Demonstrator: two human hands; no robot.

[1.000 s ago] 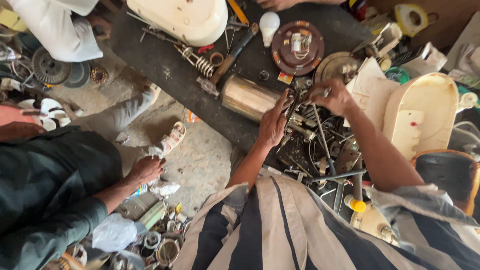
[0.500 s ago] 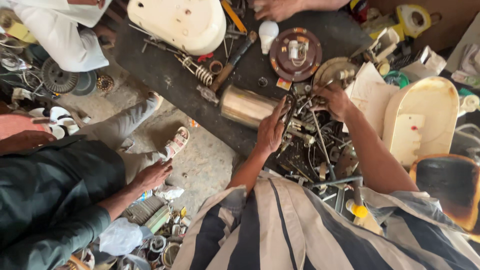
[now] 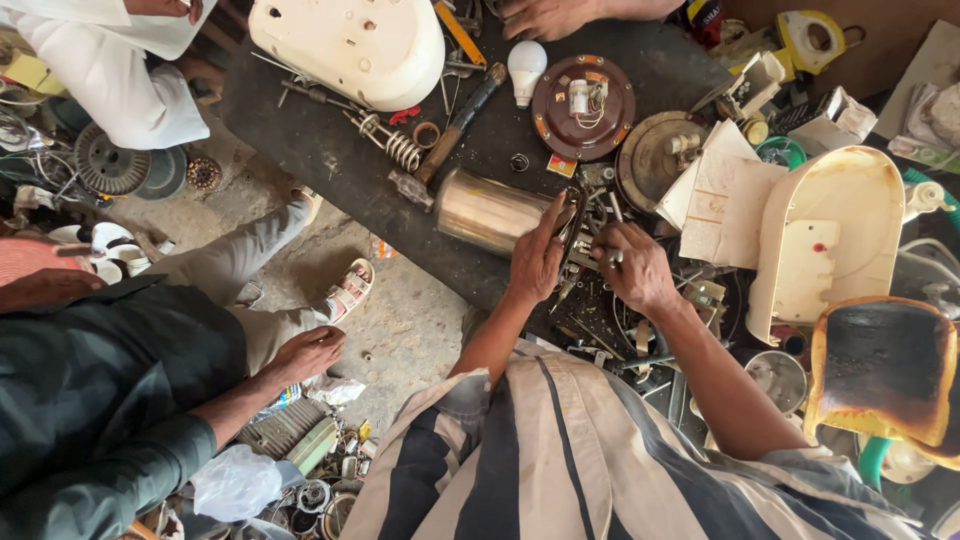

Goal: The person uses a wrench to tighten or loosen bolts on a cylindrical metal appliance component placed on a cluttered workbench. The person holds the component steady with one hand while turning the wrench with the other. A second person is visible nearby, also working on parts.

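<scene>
Head view, straight down over a dark workbench (image 3: 300, 150) crowded with parts. Left hand (image 3: 537, 258) lies flat, fingers pressed together, against the end of a shiny metal cylinder (image 3: 487, 212) lying on its side near the bench edge. Right hand (image 3: 638, 268) is curled, fingers pinching a thin metal rod or tool (image 3: 613, 215) that stands up out of a heap of small dark hardware (image 3: 600, 310); what its tip meets is hidden.

Progress, as a judgement: work looks mid-way. Round brown plate (image 3: 583, 107) with wiring lies open, a second round metal part (image 3: 658, 158) beside it, nothing reassembled.

Containers: the cylinder's inside cannot be seen. Cream plastic housing (image 3: 825, 235) lies open side up on the right, holding only a flat inner panel. Another white housing (image 3: 350, 45) sits at the far edge, beside a bulb (image 3: 526, 65). Another person's hand (image 3: 308, 352) rests on a knee, lower left.
</scene>
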